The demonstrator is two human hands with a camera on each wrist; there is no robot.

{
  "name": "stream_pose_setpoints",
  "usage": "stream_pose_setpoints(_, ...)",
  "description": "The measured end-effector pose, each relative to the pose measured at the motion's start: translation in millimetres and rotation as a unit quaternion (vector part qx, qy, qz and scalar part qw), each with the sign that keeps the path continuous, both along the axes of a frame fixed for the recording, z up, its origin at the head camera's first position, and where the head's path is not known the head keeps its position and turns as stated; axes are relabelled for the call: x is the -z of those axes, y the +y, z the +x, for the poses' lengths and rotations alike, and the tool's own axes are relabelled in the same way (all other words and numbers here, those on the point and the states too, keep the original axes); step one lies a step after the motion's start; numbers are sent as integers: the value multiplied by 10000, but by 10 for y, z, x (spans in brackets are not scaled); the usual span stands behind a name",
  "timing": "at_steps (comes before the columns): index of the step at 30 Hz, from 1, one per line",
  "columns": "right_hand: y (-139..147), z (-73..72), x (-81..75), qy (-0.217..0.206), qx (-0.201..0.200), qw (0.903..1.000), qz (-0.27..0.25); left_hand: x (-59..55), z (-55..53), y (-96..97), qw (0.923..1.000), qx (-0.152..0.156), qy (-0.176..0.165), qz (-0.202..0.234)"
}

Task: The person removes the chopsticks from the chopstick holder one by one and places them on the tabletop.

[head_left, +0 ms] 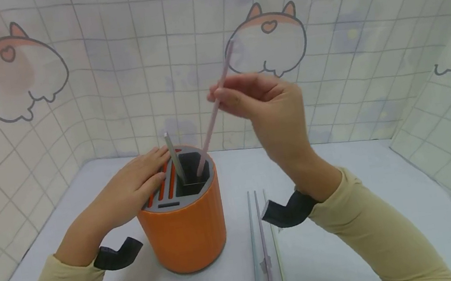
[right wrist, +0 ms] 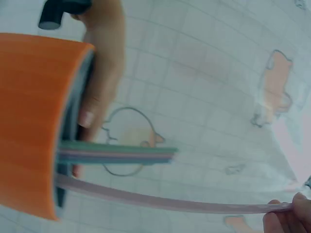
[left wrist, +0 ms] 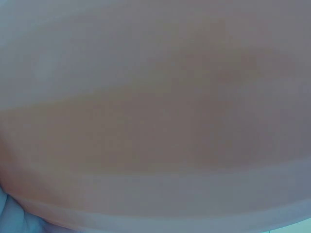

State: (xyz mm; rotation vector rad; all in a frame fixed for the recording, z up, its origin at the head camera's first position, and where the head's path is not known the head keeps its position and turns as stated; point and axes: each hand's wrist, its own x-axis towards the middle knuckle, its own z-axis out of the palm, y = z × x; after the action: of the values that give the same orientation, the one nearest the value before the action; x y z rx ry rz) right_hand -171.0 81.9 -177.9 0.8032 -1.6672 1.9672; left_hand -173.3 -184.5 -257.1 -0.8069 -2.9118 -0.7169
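My right hand (head_left: 260,99) pinches a pale pink chopstick (head_left: 211,125) between thumb and fingers. Its lower end is inside the wide compartment of an orange round utensil holder (head_left: 191,235); its upper end slants up to the right. My left hand (head_left: 130,191) rests on the holder's grey slotted top, fingers extended. Several pastel chopsticks (right wrist: 121,153), bunched together, stick out of the same holder in the right wrist view. That view also shows my right fingers (right wrist: 286,216) on the pink chopstick's end. The left wrist view is filled by a blurred orange-brown surface.
On the white table (head_left: 337,182), right of the holder, lie a blue chopstick (head_left: 253,248), a purple chopstick (head_left: 263,237) and a green chopstick (head_left: 278,254), side by side. A small clear scrap (head_left: 265,264) touches the purple one. A grid-patterned curtain (head_left: 120,54) hangs around the table.
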Motion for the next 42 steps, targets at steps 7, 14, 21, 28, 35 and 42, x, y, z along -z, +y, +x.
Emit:
stream_pose_setpoints(7, 333, 77, -338, 445, 106, 9886, -1438, -10, -2, -4, 10000, 27, 54, -24)
stream_pose_setpoints(14, 670, 60, -302, -370, 271, 9912, -1239, -15, 1, -21, 10000, 2, 15, -42)
stream_pose_setpoints(21, 1035, -188, 346, -2035, 511, 9743, 819, -33, 36, -36, 10000, -58, -57, -21)
stream_pose_setpoints(28, 1208, -283, 1155, -3562, 512, 9104, 2039, -27, 59, -28, 9999, -101, -96, -42)
stream_pose_setpoints(35, 1197, -275, 1738, -4486, 527, 8673, 2091, -28, 59, -23, 10000, -49, -48, -23)
stream_pose_setpoints(42, 1200, -309, 2069, -4927, 582, 8459, 1957, -21, 52, -28, 10000, -15, -31, 0)
